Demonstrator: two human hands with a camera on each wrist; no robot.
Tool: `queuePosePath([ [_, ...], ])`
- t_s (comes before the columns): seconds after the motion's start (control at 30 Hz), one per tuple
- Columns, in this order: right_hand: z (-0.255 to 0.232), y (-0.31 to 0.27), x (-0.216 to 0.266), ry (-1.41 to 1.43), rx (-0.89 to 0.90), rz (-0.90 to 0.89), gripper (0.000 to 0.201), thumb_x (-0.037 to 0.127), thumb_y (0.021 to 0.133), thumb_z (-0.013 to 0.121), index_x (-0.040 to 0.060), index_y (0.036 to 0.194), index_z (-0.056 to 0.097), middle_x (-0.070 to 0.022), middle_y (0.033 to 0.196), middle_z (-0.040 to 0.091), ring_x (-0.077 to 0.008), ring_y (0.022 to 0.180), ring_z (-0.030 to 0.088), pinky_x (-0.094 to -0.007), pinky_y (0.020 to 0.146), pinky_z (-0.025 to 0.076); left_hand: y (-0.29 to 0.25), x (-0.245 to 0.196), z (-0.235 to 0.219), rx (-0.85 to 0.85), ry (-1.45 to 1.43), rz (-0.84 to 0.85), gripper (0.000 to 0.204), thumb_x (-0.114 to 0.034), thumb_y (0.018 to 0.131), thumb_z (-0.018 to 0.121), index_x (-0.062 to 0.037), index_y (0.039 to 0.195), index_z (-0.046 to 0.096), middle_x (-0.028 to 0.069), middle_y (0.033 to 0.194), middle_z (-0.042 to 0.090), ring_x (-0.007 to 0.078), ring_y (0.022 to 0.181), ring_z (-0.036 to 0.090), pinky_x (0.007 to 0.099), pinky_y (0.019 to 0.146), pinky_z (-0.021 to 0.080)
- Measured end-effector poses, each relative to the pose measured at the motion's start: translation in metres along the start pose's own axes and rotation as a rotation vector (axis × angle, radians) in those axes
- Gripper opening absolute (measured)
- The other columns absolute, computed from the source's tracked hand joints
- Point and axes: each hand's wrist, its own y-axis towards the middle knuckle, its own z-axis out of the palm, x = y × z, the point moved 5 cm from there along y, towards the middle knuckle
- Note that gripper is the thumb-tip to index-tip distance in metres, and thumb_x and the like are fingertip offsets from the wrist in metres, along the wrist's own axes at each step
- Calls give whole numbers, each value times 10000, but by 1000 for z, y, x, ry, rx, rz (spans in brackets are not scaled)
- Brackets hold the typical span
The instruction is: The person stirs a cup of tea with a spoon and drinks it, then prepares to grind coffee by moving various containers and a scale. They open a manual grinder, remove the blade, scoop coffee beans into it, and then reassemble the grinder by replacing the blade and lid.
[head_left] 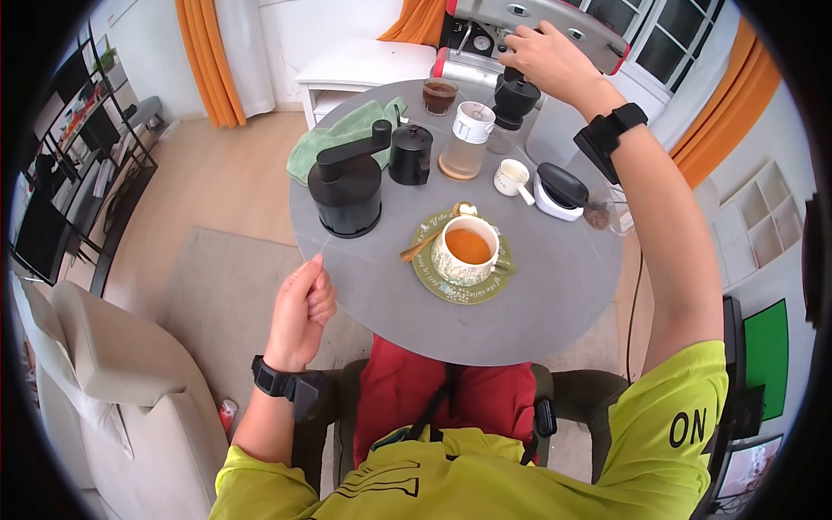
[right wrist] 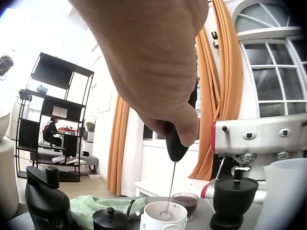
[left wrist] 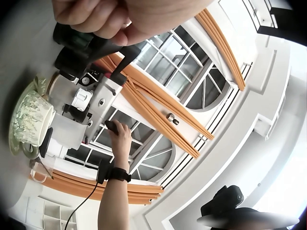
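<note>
My right hand (head_left: 550, 65) grips the black handle of a thin-wired milk frother (right wrist: 176, 143). In the right wrist view its coiled end overlaps the mouth of a white cup (right wrist: 156, 224). That cup seems to sit on a clear glass vessel (head_left: 464, 159) in the head view. Below my right hand stands a black hand grinder (head_left: 513, 108). My left hand (head_left: 303, 303) hovers by the near left table edge, fingers loosely curled and holding nothing. Close to it is a large black grinder with a crank (head_left: 345, 198).
A patterned cup (head_left: 459, 264) of orange-brown drink stands on a green saucer (head_left: 429, 282) with a wooden spoon. Around the grey table (head_left: 390, 316) are a black pot (head_left: 409, 156), green cloth (head_left: 342, 139), glass of dark liquid (head_left: 439, 97), small white cup (head_left: 510, 179) and espresso machine (head_left: 572, 35).
</note>
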Motion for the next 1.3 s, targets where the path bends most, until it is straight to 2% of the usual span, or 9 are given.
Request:
queuePosePath([
  [0.2,-1,-6,0,41,89,31,252,138,792,696,169,1037,648,36,1020,592,-135,1043,542,-301,834,435,-1,1,2,-1,1,-18,339,-281,1004,491,-118,717,412,-60,590,289,54,503,248,227,464,221],
  [0.7,3,-5,1,-5,89,37,223,97,817,638,150,1034,639,15,1006,594,-152,1049,548,-330,823,450,3,5,2,-3,-19,-11,347,-259,1007,488,-126,699,399,-66,572,293,44,479,239,227,448,207],
  [0.83,6,-25,-10,28,85,85,219,113,835,632,132,1053,620,-6,1007,593,-167,1058,548,-348,838,453,2,7,3,0,-14,-21,340,-262,1006,492,-121,708,411,-65,574,293,44,485,244,227,450,209],
  [0.93,13,-53,-17,115,75,191,252,149,859,626,114,1107,594,-29,1003,589,-193,1055,554,-365,821,471,3,10,2,1,-17,-34,337,-267,1006,493,-118,714,417,-65,576,291,45,491,247,226,454,210],
  [1.03,11,-92,-17,351,17,438,314,230,909,598,105,1194,551,-62,1055,585,-259,1003,581,-375,783,494,3,14,2,2,-4,-52,340,-271,1011,481,-113,717,413,-60,589,283,57,500,237,225,459,212],
  [1.1,-1,-118,-7,443,6,532,298,244,913,592,99,1171,554,-72,1036,580,-284,963,590,-395,758,496,3,16,2,-2,1,-69,339,-267,1011,479,-114,716,412,-60,589,279,57,502,233,226,459,211],
  [1.17,-6,-150,8,651,-15,696,326,304,929,576,94,1177,546,-104,1023,561,-342,895,598,-418,738,494,3,20,2,-8,2,-92,338,-264,1011,476,-114,714,411,-59,589,275,57,503,229,226,459,209],
  [1.2,-8,-163,21,652,-6,700,326,304,929,576,94,1177,546,-104,1023,561,-342,895,598,-418,738,494,3,20,3,-13,2,-85,340,-261,1010,474,-115,710,407,-59,589,270,58,505,223,227,460,207],
  [1.3,-13,-202,68,911,69,848,354,342,937,572,90,1184,546,-131,1034,551,-356,912,600,-428,747,489,4,22,4,-25,1,-92,345,-258,1010,471,-116,704,399,-57,589,264,61,508,213,229,461,205],
])
